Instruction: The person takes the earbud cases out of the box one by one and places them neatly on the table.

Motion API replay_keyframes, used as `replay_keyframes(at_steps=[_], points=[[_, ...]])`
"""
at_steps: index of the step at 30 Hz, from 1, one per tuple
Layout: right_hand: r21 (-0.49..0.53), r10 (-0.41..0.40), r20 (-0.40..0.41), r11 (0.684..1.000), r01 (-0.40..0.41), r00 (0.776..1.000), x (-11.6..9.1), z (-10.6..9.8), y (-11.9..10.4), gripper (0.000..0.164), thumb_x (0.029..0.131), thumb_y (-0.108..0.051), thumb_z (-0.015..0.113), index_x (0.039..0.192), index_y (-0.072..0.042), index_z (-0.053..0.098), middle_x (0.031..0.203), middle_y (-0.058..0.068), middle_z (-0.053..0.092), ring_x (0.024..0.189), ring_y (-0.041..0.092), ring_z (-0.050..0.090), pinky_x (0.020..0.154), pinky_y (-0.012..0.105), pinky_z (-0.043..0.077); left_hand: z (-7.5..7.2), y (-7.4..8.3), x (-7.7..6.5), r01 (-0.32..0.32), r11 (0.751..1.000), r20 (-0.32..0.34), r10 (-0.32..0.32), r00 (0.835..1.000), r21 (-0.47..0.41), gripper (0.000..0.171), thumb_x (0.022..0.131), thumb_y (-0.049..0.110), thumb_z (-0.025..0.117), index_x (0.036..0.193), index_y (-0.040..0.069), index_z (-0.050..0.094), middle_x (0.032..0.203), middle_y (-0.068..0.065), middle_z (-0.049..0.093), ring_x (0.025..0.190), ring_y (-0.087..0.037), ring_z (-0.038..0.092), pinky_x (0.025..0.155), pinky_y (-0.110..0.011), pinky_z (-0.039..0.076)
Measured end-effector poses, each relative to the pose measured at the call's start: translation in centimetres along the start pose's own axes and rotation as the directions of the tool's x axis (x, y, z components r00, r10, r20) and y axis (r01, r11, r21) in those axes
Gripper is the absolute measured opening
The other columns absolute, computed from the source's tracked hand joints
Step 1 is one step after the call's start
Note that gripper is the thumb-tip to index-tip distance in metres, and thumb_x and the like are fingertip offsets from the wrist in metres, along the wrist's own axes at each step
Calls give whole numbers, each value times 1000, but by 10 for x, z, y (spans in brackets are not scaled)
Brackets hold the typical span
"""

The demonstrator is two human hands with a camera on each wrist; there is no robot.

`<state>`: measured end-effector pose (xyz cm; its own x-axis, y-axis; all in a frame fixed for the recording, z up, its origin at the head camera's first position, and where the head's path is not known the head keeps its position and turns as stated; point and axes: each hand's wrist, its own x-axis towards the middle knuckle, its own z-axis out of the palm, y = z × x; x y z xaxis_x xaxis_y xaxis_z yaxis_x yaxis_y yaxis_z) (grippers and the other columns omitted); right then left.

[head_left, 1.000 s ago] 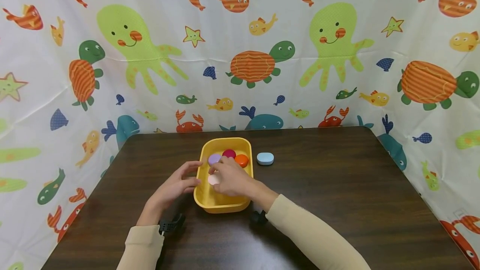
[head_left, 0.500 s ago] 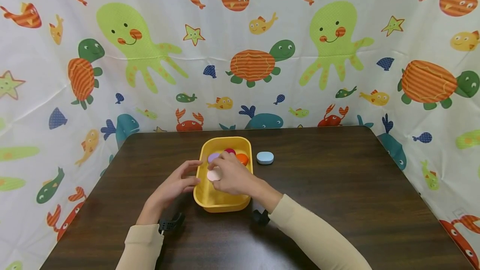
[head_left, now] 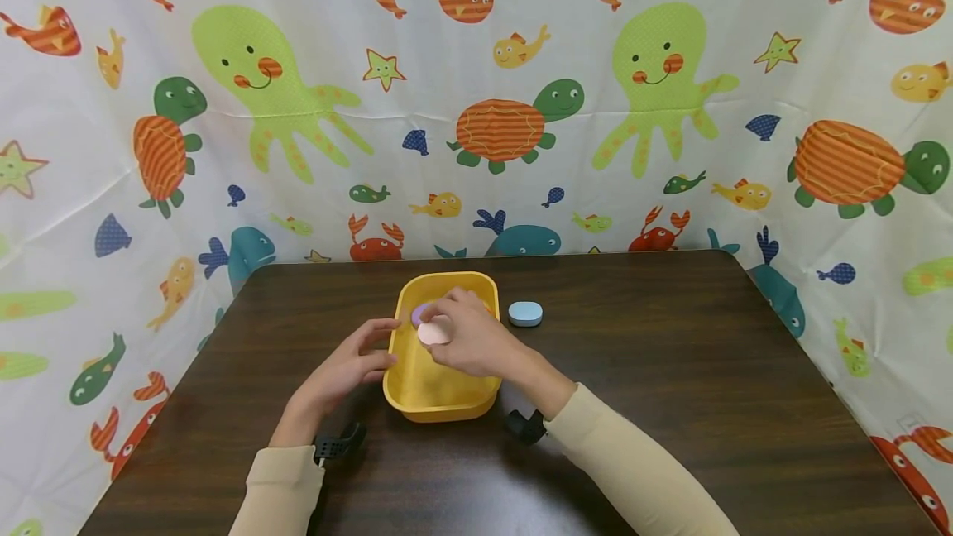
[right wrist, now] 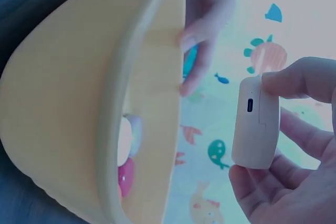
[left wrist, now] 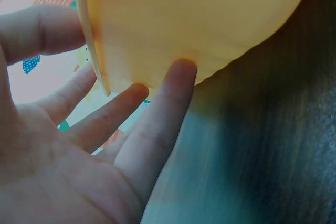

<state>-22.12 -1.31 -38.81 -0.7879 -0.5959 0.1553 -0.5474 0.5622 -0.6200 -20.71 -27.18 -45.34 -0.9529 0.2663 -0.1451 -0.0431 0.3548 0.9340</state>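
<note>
1. Head view: My right hand (head_left: 476, 339) gripped the pale pink case (head_left: 435, 331) over the inside of the yellow tub (head_left: 439, 391), the case showing at the left of my fingers. Just past it, partly hidden by that hand, sat the lilac case (head_left: 419, 315). The blue case (head_left: 525, 314) lay on the table (head_left: 670, 395), outside the tub and to the right of my right hand. My left hand (head_left: 346, 366) rested at the tub's left side, its fingers relaxed.

2. Left wrist view: My left fingers were spread, touching the tub's rim and outer wall without clenching. The wall looked thin, smooth and slightly springy, so I judged that a light touch would steady it, while a hard squeeze might bow it.

3. Right wrist view: I pinched the pale pink case by its opposite ends, with a small slot and a seam facing out, clear of the tub's rim. It looked light, stiff and rather slippery; the ends seemed the best hold, since prying at the seam might open it. A knock could scuff it. In the tub, well apart from my grip, were the white case (right wrist: 124, 141) and the crimson case (right wrist: 126, 176).
</note>
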Motion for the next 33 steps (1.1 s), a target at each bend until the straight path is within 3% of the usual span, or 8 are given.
replay_keyframes(at_steps=[12,33], points=[[63,-3,-71,998,8,997,-6,-17,6,37,87,-21,78,122,-12,69,122,3,56,118,21,46,97,37,49,1,-2,0,-5,1000,-5,5,1000,-4,60,100,17,62,153,9,35,159,-24,28,134,-44,47,103,-50,50],[36,19,-160,999,-13,987,-10,-42,24,35,86,-15,76,120,-9,69,118,6,54,118,26,44,95,43,50,1,-3,1,9,1000,-11,-9,1000,-11,60,100,15,62,153,9,35,159,-23,27,134,-43,47,102,-50,51]])
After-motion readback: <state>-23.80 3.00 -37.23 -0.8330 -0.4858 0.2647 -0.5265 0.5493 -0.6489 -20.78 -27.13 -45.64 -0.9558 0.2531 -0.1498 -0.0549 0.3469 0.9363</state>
